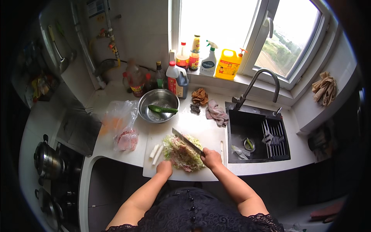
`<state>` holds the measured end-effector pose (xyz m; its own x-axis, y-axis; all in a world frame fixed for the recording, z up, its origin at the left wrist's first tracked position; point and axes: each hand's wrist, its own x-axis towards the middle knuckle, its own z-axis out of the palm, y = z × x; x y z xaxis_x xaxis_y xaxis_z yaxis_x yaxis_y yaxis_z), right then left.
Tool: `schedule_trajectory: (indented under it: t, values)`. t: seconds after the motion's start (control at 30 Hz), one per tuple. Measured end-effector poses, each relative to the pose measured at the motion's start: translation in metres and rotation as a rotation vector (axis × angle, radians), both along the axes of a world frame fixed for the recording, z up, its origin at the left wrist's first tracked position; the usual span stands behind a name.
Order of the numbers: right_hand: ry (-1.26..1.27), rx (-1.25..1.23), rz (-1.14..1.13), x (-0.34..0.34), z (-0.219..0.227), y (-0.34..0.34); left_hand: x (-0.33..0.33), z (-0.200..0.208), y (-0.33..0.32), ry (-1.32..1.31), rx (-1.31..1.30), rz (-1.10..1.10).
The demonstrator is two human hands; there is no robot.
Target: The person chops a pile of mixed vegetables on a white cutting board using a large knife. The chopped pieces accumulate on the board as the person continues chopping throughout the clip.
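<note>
A cleaver [187, 141] was gripped by its handle in the right hand [211, 158], and a nick was risked, should the blade have been swung toward the left hand [165, 169] nearby; whether its fingers were closed on anything could not be told. By hard strokes, shreds might have been scattered! The chopped greens-and-mince mound [181, 154] was spread between both hands, just beyond the left fingers.

A spray bottle [208, 63] and yellow jug [228, 65] share the windowsill [253, 84].

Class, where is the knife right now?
In the head view, the knife is near the middle, left of the sink, held in the right hand over the chopped food.
</note>
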<state>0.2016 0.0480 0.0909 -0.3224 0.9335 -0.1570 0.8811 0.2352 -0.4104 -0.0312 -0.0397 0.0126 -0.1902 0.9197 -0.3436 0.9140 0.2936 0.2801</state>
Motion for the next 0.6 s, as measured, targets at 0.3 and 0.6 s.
schedule_trajectory:
  t: [0.3,0.6]
  values:
    - [-0.062,-0.027,-0.033,0.001,-0.001,0.009,-0.001,-0.005,0.0,-0.018,0.057,-0.007]
    - [-0.055,0.004,-0.03,0.007,-0.014,0.008,0.0,0.002,0.001,-0.043,0.032,-0.016]
